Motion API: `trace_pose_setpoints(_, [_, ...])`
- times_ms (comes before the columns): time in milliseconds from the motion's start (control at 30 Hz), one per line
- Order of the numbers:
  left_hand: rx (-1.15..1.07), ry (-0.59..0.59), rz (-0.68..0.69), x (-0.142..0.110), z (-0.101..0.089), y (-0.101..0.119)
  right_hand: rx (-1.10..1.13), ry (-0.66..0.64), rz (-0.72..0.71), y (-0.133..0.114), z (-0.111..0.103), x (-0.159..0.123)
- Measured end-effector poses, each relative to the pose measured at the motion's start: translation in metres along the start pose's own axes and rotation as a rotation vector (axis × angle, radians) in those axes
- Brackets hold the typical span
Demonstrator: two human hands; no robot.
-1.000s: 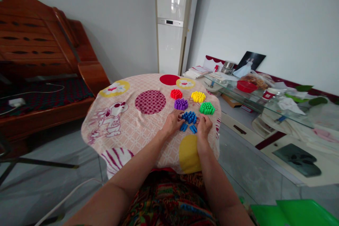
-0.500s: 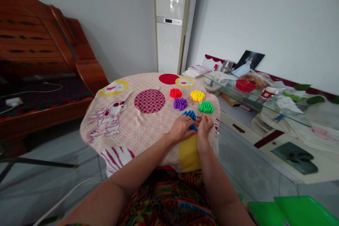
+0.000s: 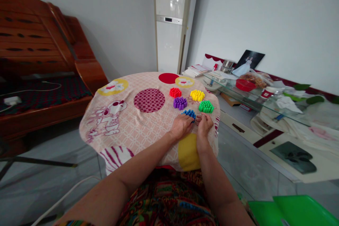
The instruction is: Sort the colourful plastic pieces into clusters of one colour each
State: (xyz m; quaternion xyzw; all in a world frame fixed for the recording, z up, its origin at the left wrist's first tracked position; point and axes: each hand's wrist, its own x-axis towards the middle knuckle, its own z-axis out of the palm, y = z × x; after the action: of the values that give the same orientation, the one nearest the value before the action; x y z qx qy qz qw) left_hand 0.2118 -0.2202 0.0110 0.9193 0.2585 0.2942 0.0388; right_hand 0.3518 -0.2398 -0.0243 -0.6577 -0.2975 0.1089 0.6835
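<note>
A cluster of small blue sticks (image 3: 189, 113) stands upright, packed together, on the cloth-covered table. My left hand (image 3: 181, 126) lies against the near left side of it, its fingers curled round the front sticks and hiding them. Just right of the cluster is my right hand (image 3: 204, 124), fingers bent inward and closed; whatever they hold is hidden. Beyond the hands stand similar clusters of purple sticks (image 3: 180, 103), red sticks (image 3: 175, 92), yellow sticks (image 3: 197, 95) and green sticks (image 3: 206, 106).
The patterned tablecloth (image 3: 124, 120) drapes over the round table's edge. A glass shelf unit (image 3: 288, 109) on the right carries papers, a red bowl (image 3: 245, 85) and a cup. To the left is a wooden bench (image 3: 90, 72); green plastic (image 3: 302, 208) lies at the lower right.
My left hand has moved right and round to the front of the blue cluster, covering the loose blue sticks that lay there. My right hand has stayed beside it.
</note>
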Motion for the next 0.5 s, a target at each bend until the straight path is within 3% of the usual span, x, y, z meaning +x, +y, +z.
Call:
trace_pose_setpoints(300, [-0.181, 0.08, -0.084, 0.002, 0.009, -0.01, 0.051, 0.009, 0.01, -0.003, 0.0, -0.001])
trace_pose_setpoints(500, [-0.274, 0.161, -0.167, -0.011, -0.013, -0.014, -0.012, 0.001, -0.011, 0.002, 0.001, 0.0])
